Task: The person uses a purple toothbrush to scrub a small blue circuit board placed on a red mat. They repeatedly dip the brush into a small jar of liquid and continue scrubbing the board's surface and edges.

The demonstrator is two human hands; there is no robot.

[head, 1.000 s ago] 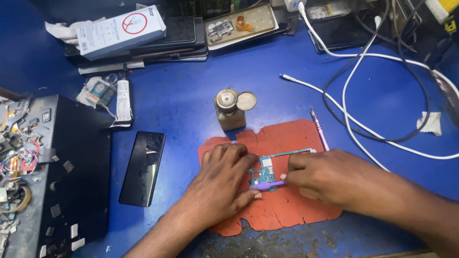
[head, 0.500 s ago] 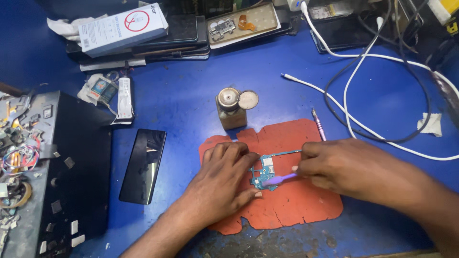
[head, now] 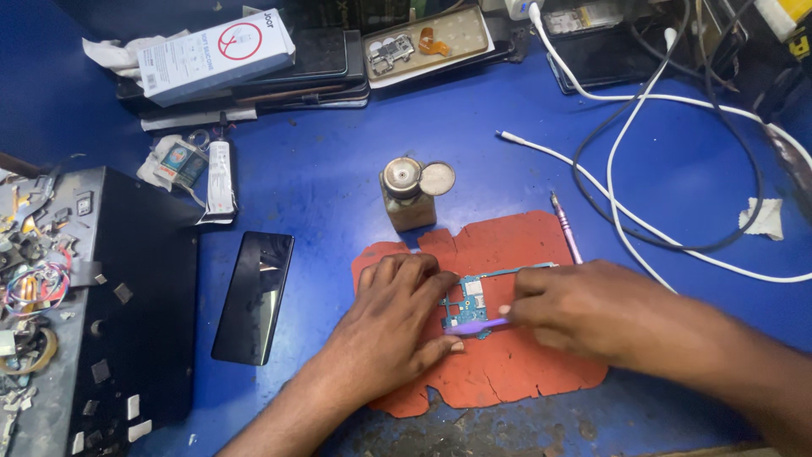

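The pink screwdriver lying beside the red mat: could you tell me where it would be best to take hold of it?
Probably by the upper shaft of the pink screwdriver, pinching it across from above. It lies flat on the blue table, its lower end disappearing behind the right hand, so only that upper length is free.

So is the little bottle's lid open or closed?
Open. The small bottle stands upright, and its round cap is flipped aside next to the top.

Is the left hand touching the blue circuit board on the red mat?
Touching: the head view shows the left hand pressed on the circuit board's left edge.
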